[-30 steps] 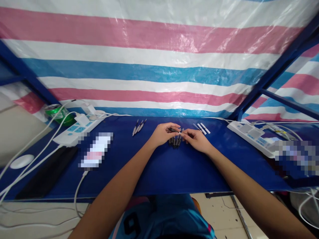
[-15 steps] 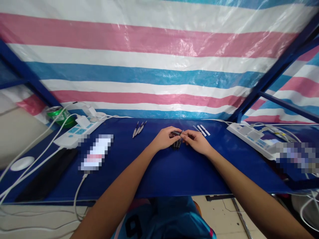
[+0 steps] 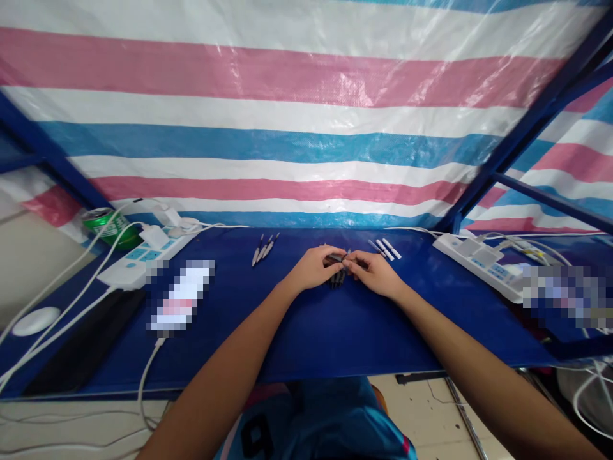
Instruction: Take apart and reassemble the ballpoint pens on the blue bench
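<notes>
My left hand [image 3: 313, 268] and my right hand [image 3: 373, 273] meet at the middle of the blue table top [image 3: 306, 338]. Their fingertips pinch a small dark pen [image 3: 336, 258] between them. Just below the fingers lies a row of black pens [image 3: 336, 279], partly hidden by my hands. Several slim pens with metal tips [image 3: 263, 248] lie further left. Several white tubes [image 3: 384, 249] lie to the right of my right hand, out of its reach by a short gap.
A white power strip [image 3: 143, 262] with plugs and cables stands at the left, near a green can [image 3: 108, 227]. A pixelated flat object [image 3: 181, 297] trails a white cable. A second power strip [image 3: 479, 268] sits at the right. A striped tarp [image 3: 287, 153] rises behind the table.
My hands have drawn closer together around the dark pen and now cover more of the black pen row. The view has tilted slightly.
</notes>
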Motion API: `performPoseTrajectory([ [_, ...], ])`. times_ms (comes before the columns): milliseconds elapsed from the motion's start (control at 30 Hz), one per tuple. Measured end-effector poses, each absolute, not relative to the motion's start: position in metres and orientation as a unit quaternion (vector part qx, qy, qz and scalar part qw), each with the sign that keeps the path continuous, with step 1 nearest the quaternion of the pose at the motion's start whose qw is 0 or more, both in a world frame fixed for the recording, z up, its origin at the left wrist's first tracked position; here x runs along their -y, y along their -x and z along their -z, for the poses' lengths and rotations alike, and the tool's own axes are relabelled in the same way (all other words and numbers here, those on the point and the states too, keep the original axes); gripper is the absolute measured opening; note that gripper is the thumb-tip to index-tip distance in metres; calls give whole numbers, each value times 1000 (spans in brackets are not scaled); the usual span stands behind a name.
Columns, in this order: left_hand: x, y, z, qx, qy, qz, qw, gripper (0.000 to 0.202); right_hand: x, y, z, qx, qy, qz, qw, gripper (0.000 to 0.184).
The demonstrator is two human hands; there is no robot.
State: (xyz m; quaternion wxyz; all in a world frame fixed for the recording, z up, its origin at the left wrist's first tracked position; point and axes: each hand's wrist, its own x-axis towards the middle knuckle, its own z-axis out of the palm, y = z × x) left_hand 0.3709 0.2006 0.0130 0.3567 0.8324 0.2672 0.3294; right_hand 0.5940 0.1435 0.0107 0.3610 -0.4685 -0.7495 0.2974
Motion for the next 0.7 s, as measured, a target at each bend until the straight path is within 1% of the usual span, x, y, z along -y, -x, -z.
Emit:
performPoseTrajectory([
  [133,-200,-371,-15,-268,-862,-300,309,31,-140,-592,-15,761,477,-288,332,31],
  [300,-200,-370,-16,-256,-893,-285,238,30,-138,-590,-20,794,476,-231,298,24],
  [700,-199,-369,-17,-242,-900,-265,246,26,-135,-589,-25,816,468,-210,267,23],
])
